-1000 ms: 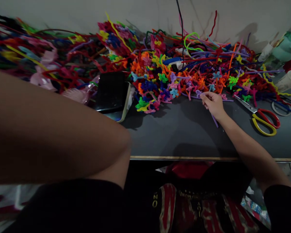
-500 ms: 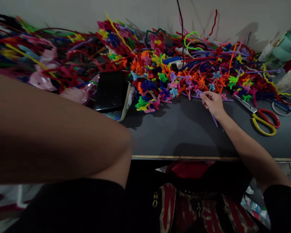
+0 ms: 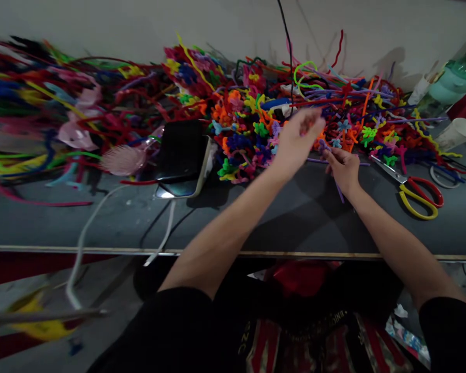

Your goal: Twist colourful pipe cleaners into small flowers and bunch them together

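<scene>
We record the right hand (image 3: 344, 168) pinching a purple pipe cleaner (image 3: 340, 192) over the grey table (image 3: 295, 223), in front of the heap. Scissors (image 3: 413, 194) lie to its right. The left hand (image 3: 298, 135) hangs close by, apart from it and blurred; we cannot tell whether it grips anything. Behind lie heaped pipe-cleaner flowers (image 3: 235, 142). Far right, we note a paper cup (image 3: 458, 135), contents hidden, and a teal vessel (image 3: 452, 85), contents indiscernible.

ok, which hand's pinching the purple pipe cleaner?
The right hand, its fingertips closed on the purple pipe cleaner in front of the pile. The left hand is raised and blurred; whether it holds anything is unclear.
</scene>
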`<state>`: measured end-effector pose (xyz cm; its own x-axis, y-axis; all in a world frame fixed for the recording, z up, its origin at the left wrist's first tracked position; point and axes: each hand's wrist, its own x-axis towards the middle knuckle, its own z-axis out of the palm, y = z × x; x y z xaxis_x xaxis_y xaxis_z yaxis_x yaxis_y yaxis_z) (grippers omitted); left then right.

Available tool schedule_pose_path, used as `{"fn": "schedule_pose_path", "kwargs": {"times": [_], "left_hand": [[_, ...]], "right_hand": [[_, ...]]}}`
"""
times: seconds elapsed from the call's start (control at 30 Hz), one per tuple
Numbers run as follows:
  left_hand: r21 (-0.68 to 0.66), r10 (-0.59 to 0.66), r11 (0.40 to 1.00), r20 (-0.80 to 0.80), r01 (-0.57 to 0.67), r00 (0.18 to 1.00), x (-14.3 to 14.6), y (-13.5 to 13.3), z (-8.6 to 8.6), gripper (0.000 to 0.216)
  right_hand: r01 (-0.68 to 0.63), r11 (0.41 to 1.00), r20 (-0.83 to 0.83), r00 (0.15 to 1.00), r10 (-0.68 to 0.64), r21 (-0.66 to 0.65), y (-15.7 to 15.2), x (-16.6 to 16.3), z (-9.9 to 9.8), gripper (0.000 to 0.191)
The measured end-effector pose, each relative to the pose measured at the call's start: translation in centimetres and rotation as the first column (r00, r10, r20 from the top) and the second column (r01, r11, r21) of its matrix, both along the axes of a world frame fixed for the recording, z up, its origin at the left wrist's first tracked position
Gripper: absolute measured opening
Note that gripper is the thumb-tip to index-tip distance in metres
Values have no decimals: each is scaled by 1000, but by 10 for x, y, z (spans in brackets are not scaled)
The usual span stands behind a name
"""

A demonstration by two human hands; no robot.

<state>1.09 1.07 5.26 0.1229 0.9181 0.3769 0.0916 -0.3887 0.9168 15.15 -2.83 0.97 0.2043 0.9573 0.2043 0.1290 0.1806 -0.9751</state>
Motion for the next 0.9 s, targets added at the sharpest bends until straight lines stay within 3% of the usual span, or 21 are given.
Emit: {"fn": "schedule_pose_path", "kwargs": {"times": [0.17,0.27,0.4,0.5,0.6,0.73,0.9], "left_hand": [[-65,3,998,-62,-7,998,1,-14,-44,24],[-38,11,999,-10,-12,1000,1,-15,-56,27],[-36,-20,999,119,24,993,3,-11,-58,31],[-93,6,996,202,13,979,5,-10,-59,33],[-151,-6,988,243,44,970,4,-10,-58,32],[-213,-112,962,262,171,959,2,-10,-55,32],[-227,-183,945,233,237,955,3,-11,-52,29]], "right_hand": [[17,999,-5,1000,-16,33,-2,2,4,33],[-6,1000,43,999,6,8,-3,2,4,31],[-10,1000,141,990,6,27,-3,3,1,27],[-93,995,234,969,80,46,-1,8,1,26],[-185,978,448,885,123,97,0,19,6,23],[-133,963,681,729,-65,235,1,33,12,24],[18,929,663,696,-277,369,1,38,13,25]]}}
